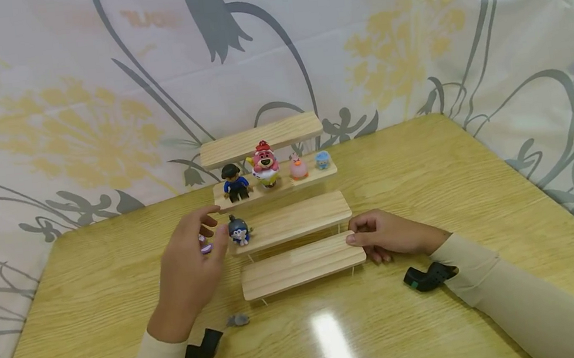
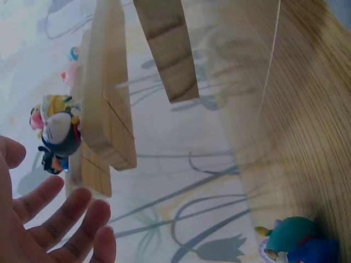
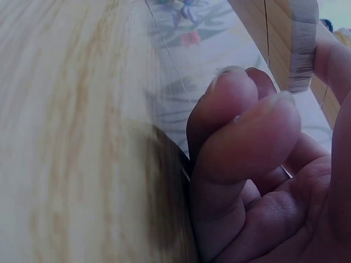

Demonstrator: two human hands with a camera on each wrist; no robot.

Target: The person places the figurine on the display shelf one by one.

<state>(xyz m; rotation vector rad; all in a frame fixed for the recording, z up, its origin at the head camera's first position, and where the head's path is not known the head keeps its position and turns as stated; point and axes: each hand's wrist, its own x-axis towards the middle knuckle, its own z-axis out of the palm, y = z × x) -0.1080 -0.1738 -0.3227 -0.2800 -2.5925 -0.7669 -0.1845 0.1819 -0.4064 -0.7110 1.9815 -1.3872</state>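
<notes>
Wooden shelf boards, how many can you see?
4: top board at the back, second board below it, third board lower still, and bottom board at the front, touched by the right hand.

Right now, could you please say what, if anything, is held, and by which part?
The right hand holds the lowest shelf by its right end; the left hand, nothing.

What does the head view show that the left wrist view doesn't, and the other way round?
Only the head view shows the right hand, pinching the lowest shelf, and the small gray object.

Only the left wrist view shows a shelf underside and a figurine's teal top.

Both show the left hand and the dark-capped figurine.
</notes>
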